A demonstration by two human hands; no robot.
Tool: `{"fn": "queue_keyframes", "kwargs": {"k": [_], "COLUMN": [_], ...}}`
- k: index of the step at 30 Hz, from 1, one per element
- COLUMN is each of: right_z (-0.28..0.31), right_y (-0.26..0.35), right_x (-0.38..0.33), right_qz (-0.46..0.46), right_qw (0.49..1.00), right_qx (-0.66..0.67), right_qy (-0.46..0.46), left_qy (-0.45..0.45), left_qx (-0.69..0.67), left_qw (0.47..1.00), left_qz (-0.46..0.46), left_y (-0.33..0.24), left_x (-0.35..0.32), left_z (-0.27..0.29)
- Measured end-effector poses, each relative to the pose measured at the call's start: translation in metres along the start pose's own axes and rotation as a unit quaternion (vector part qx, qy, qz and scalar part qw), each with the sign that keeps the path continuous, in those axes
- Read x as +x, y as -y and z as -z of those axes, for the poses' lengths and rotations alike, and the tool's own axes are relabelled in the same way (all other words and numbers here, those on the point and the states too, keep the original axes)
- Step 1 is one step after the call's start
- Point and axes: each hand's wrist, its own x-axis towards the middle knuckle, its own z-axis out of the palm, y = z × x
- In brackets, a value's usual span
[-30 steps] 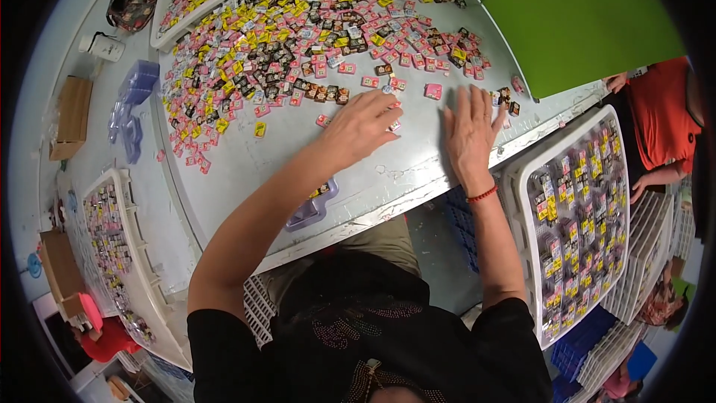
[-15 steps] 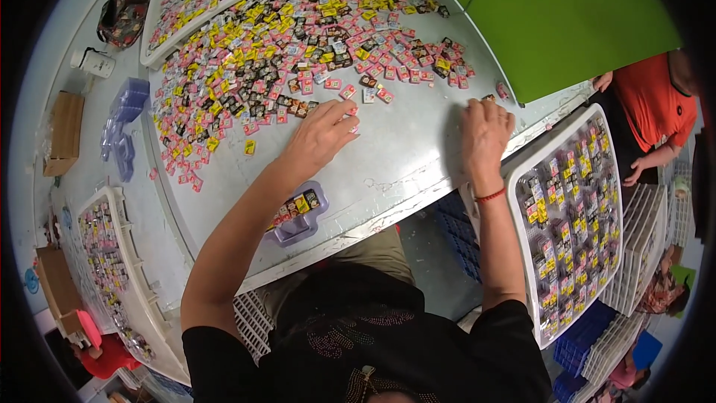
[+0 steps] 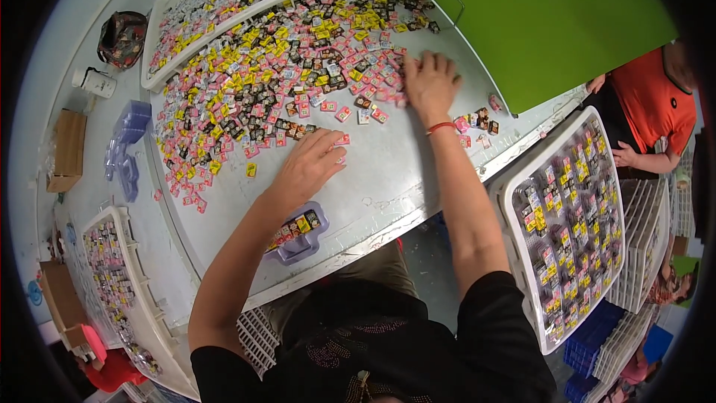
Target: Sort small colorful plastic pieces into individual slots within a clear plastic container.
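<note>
My left hand (image 3: 309, 166) lies palm down at the centre of the frame, fingers spread and flat on the grey table (image 3: 403, 172), fingertips touching a few pink packets (image 3: 341, 139) at the near edge of the pile. I can't tell whether anything is caught under the palm. My right hand (image 3: 430, 86) is flat too, higher up and right of centre, fingers fanned and resting on the right fringe of the pile (image 3: 276, 67); a red band (image 3: 441, 127) circles that wrist. Neither hand pinches anything that I can see.

The pile is a broad spread of small pink, yellow, black and white packets running from the left middle of the frame to the upper centre. A little cluster (image 3: 477, 119) of loose packets lies just right of my right wrist, apart from the pile. Just under my left forearm, near the table's lower edge, sits a small lilac holder (image 3: 302, 242) with a row of packets in it.

Beyond the pile, at the upper left, a long white tray (image 3: 160, 11) holds more packets. A green board (image 3: 552, 22) fills the upper right. At the right, off the table, a white tray (image 3: 507, 194) carries packets set in rows, and a person in an orange shirt (image 3: 645, 104) stands beyond it. Another filled tray (image 3: 123, 231) sits lower left, with stacked lilac holders (image 3: 127, 142) above it.
</note>
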Motion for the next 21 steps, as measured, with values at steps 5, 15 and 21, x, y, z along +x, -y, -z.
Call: {"fn": "queue_keyframes", "kwargs": {"k": [5, 15, 21], "right_z": [-0.016, -0.047, 0.078], "right_y": [0.094, 0.102, 0.058], "right_x": [-0.048, -0.047, -0.104], "right_qz": [-0.018, 0.139, 0.102], "right_qw": [0.998, 0.917, 0.906], "right_qx": [0.034, 0.369, 0.371], "right_qy": [-0.052, -0.064, 0.176], "left_qy": [-0.018, -0.057, -0.042], "left_qx": [0.08, 0.039, 0.039], "left_qw": [0.996, 0.997, 0.995], "left_qz": [-0.043, 0.042, 0.084], "left_y": [0.011, 0.032, 0.03], "left_x": [-0.017, -0.02, -0.052], "left_z": [0.011, 0.014, 0.032]}}
